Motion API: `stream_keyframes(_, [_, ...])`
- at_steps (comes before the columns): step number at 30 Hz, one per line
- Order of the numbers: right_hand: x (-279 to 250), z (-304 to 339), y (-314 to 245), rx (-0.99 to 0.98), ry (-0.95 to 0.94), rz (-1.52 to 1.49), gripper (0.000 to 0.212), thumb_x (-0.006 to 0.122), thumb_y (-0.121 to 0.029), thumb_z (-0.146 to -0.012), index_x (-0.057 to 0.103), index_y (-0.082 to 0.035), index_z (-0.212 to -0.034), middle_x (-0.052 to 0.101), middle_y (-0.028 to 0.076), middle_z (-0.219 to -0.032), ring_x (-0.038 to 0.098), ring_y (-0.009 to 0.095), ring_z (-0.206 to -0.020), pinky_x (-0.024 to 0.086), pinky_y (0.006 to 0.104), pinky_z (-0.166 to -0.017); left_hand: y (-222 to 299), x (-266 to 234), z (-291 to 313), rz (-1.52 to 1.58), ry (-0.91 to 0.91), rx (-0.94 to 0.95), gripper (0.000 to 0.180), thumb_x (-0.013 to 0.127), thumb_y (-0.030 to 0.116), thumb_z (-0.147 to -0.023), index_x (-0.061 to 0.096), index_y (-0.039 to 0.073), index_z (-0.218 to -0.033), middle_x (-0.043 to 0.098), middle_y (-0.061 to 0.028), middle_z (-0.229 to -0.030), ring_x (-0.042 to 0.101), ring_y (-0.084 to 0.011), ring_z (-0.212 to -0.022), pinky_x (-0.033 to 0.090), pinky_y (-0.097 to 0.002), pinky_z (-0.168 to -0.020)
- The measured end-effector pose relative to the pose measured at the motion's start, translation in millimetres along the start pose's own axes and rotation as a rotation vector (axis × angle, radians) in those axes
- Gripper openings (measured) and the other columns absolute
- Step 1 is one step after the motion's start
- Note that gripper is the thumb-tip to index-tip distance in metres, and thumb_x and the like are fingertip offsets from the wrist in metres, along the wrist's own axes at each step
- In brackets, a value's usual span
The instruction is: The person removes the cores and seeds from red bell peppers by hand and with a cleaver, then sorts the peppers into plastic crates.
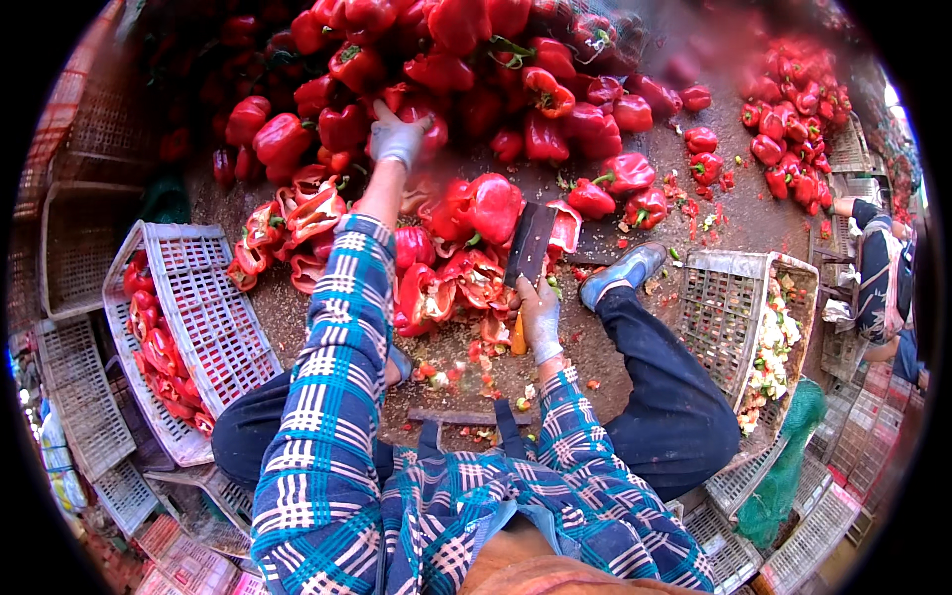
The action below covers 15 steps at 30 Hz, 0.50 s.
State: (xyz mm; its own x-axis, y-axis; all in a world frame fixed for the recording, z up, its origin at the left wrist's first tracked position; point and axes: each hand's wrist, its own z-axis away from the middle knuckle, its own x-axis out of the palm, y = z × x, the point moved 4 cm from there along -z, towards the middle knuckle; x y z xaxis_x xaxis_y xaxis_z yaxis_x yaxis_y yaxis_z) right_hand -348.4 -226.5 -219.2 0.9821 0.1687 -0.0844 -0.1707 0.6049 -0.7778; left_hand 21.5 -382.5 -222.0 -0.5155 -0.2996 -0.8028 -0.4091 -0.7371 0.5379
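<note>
My left hand [397, 139], in a pale glove, reaches forward to the near side of a big heap of whole red bell peppers [436, 71]. Its fingers are spread against the peppers there, with none visibly gripped. In my right hand [538, 319], also gloved, is a cleaver [533, 242] with a broad dark blade pointing away from me. Its orange-brown handle [519, 335] shows below the closed fingers. Between my arms and just beyond lie split, opened red peppers [426, 296]. One whole pepper [494, 206] rests left of the blade.
On the left, a tilted white plastic crate [213, 297] contains red pepper pieces. To the right, another crate [729, 309] holds pale cores and scraps [773, 352]. Green netting [788, 476] hangs nearby. Another pepper heap [793, 129] and a person [878, 278] are at far right. Seeds litter the ground.
</note>
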Motion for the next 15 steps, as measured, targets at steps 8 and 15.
stream_keyframes(8, [6,1,8,0.064,0.008,0.012,0.019,0.058,-0.024,-0.097,0.061,-0.007,-0.102,0.058,0.002,-0.067,0.056,0.011,-0.050,0.048,0.0262,-0.047,21,-11,4,0.149,-0.075,-0.367,0.115,0.083,0.038,-0.069,0.015,0.009,-0.157,0.058,-0.0281,-0.135,0.059,-0.0412,-0.123,0.046,-0.0438,-0.104])
stream_keyframes(15, [3,-3,6,0.022,0.044,0.009,0.022,0.058,-0.024,-0.097,0.063,-0.003,-0.102,0.058,0.003,-0.066,0.056,0.011,-0.051,0.049,0.0271,-0.049,14,-6,10,0.157,-0.086,-0.121,0.125,0.084,0.043,-0.068,0.007,0.007,-0.159,0.058,-0.0305,-0.134,0.057,-0.0423,-0.125,0.044,-0.0430,-0.107])
